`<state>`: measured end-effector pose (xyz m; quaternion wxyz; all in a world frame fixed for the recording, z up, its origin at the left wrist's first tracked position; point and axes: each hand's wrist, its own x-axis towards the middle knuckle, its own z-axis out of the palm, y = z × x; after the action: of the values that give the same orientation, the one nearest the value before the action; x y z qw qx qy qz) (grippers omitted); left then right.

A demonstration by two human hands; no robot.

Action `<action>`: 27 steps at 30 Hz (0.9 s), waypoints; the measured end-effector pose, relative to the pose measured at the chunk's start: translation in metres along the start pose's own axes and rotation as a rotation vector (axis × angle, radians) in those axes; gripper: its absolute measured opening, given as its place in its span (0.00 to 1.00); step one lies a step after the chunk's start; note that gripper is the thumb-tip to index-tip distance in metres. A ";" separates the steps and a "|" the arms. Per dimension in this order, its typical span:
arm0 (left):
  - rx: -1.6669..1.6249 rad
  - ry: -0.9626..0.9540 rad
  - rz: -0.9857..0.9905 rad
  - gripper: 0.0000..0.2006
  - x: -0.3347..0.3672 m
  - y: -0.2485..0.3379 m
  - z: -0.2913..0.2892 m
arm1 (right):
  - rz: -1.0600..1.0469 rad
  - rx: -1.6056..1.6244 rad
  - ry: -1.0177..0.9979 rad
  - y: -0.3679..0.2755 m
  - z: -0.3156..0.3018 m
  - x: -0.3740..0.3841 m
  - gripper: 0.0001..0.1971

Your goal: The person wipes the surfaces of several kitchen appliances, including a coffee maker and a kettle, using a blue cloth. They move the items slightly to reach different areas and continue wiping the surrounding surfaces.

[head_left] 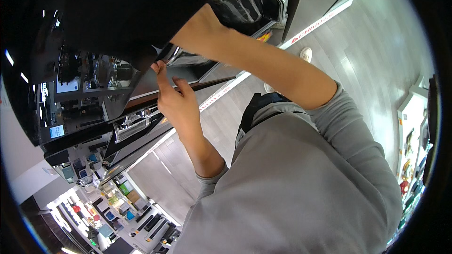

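**Head view: hands up at a glossy black machine, work looks mid-way**

Head view, tilted hard, so the scene runs on a diagonal.

- Left hand (176, 106): up against the front edge of the black machine (136, 14). Index finger straight, tip touching a shiny rounded edge (165, 55). Other fingers loosely curled, thumb out. Nothing gripped that I can see, a touch rather than a grasp.
- Right hand: not visible. The right forearm (263, 66) reaches up across the frame and its wrist end goes behind the dark housing. Can't tell whether those fingers are open or closed, or what they have.
- Judgement on progress: both arms are engaged at the machine's front edge, so it's in the middle of a job, neither starting nor finished. No part is visibly removed or set aside. What remains I can't tell.

Materials and shapes:
- Machine: gloss-black panels that mirror the room, with a chrome fitting (136, 124) lower on its front.
- A round, dark, glossy vessel (242, 2) with a bright rim sits at the top edge, behind the forearm.
- Sleeves (301, 178): grey soft knit, pushed up.
- Floor (376, 56): pale grey planks, matte, with a light striped tape line (320, 22).
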<state>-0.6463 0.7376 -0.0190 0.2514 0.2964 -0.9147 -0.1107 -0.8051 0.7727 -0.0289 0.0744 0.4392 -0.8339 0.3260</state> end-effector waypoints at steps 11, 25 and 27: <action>-0.135 0.008 0.028 0.23 -0.003 -0.015 -0.001 | -0.061 0.068 0.020 0.001 0.024 0.016 0.20; -0.393 -0.140 -0.039 0.22 0.002 -0.031 -0.020 | -0.136 0.369 0.007 -0.012 0.085 -0.149 0.30; -0.393 -0.104 0.008 0.21 0.002 -0.036 -0.018 | -0.122 0.348 -0.011 -0.015 0.099 -0.152 0.29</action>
<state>-0.6205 0.7063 -0.0155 0.2575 0.2322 -0.8883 -0.3012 -0.6856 0.8102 -0.1605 0.0120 0.4968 -0.7371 0.4579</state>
